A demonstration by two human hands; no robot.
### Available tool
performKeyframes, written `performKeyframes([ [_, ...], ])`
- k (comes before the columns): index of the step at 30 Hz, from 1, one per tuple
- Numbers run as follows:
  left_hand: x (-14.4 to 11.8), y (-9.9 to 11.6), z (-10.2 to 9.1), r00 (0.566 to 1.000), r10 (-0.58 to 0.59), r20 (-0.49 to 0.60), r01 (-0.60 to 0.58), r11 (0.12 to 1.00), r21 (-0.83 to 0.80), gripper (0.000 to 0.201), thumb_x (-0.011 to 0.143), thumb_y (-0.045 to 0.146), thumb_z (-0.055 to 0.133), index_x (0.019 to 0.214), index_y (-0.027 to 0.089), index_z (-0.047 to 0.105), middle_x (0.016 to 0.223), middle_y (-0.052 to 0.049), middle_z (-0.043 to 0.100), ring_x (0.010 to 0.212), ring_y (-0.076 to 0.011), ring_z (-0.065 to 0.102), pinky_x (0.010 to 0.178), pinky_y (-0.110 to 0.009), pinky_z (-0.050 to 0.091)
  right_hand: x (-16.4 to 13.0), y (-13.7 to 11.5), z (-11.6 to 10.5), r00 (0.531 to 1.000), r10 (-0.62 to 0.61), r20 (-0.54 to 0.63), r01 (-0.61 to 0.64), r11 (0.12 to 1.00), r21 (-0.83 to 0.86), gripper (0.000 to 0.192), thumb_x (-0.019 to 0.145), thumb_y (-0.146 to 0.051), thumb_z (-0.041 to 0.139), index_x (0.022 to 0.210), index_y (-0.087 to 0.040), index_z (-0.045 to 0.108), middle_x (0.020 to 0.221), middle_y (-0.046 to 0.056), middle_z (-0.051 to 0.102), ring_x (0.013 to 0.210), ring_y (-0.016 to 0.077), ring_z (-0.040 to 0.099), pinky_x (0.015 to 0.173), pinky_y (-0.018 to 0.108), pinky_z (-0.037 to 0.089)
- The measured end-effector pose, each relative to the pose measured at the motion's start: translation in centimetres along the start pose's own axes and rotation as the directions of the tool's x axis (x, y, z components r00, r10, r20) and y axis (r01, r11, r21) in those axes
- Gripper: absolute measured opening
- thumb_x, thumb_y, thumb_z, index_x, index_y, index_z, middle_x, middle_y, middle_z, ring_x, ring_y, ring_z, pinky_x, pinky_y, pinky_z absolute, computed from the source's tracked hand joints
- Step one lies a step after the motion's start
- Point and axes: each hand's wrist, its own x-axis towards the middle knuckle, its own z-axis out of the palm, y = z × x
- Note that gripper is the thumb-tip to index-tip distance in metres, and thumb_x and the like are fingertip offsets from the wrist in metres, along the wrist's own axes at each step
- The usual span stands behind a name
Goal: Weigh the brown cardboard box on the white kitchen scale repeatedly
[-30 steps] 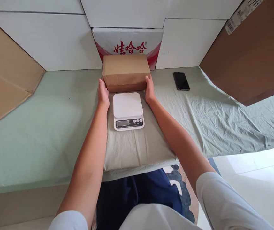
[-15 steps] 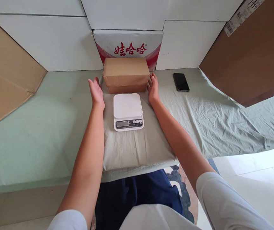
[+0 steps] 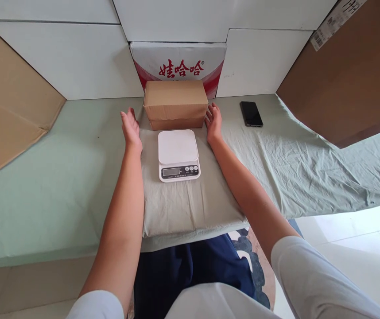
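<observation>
A closed brown cardboard box (image 3: 176, 104) sits at the back of the cloth-covered table, between my two hands. My left hand (image 3: 131, 128) is open to the left of the box, with a gap between them. On the other side my right hand (image 3: 214, 122) is open, its fingers slightly bent, close by the box's right end; whether the fingertips touch it I cannot tell. In front of the box lies a white kitchen scale (image 3: 178, 147), with a small grey display and several round buttons facing me. Neither hand holds anything.
Behind the brown box stands a white and red carton (image 3: 180, 57) with red lettering. A black phone (image 3: 251, 114) lies to the right. Large cardboard panels flank the table at the left (image 3: 13, 102) and right (image 3: 346, 79). Green cloth (image 3: 60, 190) covers the table.
My left hand has moved slightly left, farther from the box. My right hand has shifted a little to the right. The box and the scale stay in place.
</observation>
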Motion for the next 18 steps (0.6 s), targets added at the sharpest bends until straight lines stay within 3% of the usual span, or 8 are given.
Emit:
performKeyframes([
  [5, -0.7, 0.1, 0.7, 0.998, 0.033, 0.052, -0.034, 0.999, 0.023, 0.101, 0.077, 0.100, 0.032, 0.151, 0.035, 0.056, 0.176, -0.001, 0.034, 0.168, -0.0259, 0.016, 0.139, -0.045, 0.013, -0.2, -0.1, 0.0, 1.000, -0.021, 0.004, 0.021, 1.000, 0.018, 0.077, 0.076, -0.081, 0.054, 0.138, -0.035, 0.050, 0.168, 0.003, 0.045, 0.158, 0.0236, 0.045, 0.132, 0.057, 0.034],
  [10, -1.6, 1.2, 1.2, 1.000, 0.024, 0.009, -0.024, 0.999, 0.023, 0.103, 0.081, 0.096, 0.029, 0.154, 0.027, 0.052, 0.177, -0.008, 0.032, 0.167, -0.0248, 0.021, 0.138, -0.041, 0.017, 0.1, 0.2, -0.1, 0.999, -0.032, 0.016, 0.032, 0.999, 0.006, 0.077, 0.077, -0.082, 0.053, 0.137, -0.035, 0.054, 0.166, 0.003, 0.049, 0.157, 0.0250, 0.046, 0.132, 0.060, 0.033],
  [18, -1.7, 1.4, 1.5, 1.000, 0.005, 0.012, -0.005, 1.000, 0.007, 0.106, 0.075, 0.100, 0.035, 0.150, 0.029, 0.056, 0.177, -0.007, 0.032, 0.167, -0.0256, 0.022, 0.138, -0.042, 0.018, 0.4, 0.6, -0.4, 0.999, -0.040, 0.028, 0.040, 0.999, 0.014, 0.071, 0.080, -0.078, 0.053, 0.137, -0.036, 0.054, 0.164, 0.001, 0.051, 0.153, 0.0225, 0.051, 0.131, 0.057, 0.035],
])
